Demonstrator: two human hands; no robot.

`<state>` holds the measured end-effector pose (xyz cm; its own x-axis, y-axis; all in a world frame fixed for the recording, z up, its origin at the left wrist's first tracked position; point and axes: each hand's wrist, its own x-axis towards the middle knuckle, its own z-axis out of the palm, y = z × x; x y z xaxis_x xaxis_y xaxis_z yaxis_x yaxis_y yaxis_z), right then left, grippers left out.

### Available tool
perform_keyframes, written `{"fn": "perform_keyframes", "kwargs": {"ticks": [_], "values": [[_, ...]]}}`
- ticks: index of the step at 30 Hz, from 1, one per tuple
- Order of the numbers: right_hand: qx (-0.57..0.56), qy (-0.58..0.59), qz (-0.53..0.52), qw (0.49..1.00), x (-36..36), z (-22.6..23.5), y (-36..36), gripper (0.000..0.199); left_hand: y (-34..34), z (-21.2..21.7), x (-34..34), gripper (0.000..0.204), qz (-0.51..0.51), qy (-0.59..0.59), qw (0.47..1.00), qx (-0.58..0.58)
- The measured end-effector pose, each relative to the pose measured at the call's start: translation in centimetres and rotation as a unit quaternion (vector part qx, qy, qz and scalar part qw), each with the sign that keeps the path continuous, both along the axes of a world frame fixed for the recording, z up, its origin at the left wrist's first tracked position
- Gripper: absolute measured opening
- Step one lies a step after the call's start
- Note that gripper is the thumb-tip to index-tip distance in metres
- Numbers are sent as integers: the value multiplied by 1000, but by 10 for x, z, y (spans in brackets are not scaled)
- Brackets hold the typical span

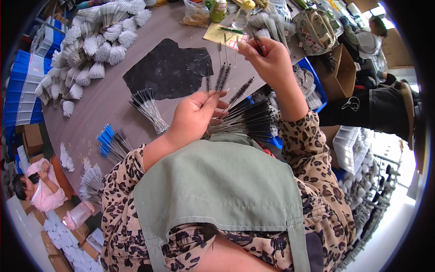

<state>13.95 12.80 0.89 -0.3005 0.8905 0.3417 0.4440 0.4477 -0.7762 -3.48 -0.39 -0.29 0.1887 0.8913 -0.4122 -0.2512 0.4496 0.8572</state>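
Observation:
My left hand (192, 115) is closed around several thin wire brushes (223, 77) with black bristles. Their bare wire stems point up toward my right hand, and one brush leans off to the right. Raised at the upper right, my right hand (273, 61) is closed on a small red-and-dark tool (260, 47), mostly hidden by the fingers, so its kind is unclear. A large bunch of black-bristled brushes (249, 119) lies against my apron, just right of my left hand. Another tied bunch of black brushes (152, 111) rests on the table, left of that hand.
A black sheet (167, 68) lies on the table (108, 97). White brush bundles (97, 50) are heaped at the far left; blue-tipped brushes (106, 138) lie nearer. A green jar (218, 11), clear bottle (244, 16) and floral bag (312, 29) stand far back. Other people are nearby.

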Motion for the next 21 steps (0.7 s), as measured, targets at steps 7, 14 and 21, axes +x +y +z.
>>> {"fn": "perform_keyframes", "kwargs": {"ticks": [7, 14, 21], "values": [[-198, 66, 138, 968, 2, 7, -11, 19, -10, -2, 3, 31, 12, -2, 1000, 5], [-181, -59, 132, 973, 3, 30, -25, 16, -15, -7, 8, 29, 30, 8, 1000, -3], [-114, -187, 181, 959, 5, 44, -17, 15, -21, -8, 11, 28, 26, 14, 1000, 4]]}}
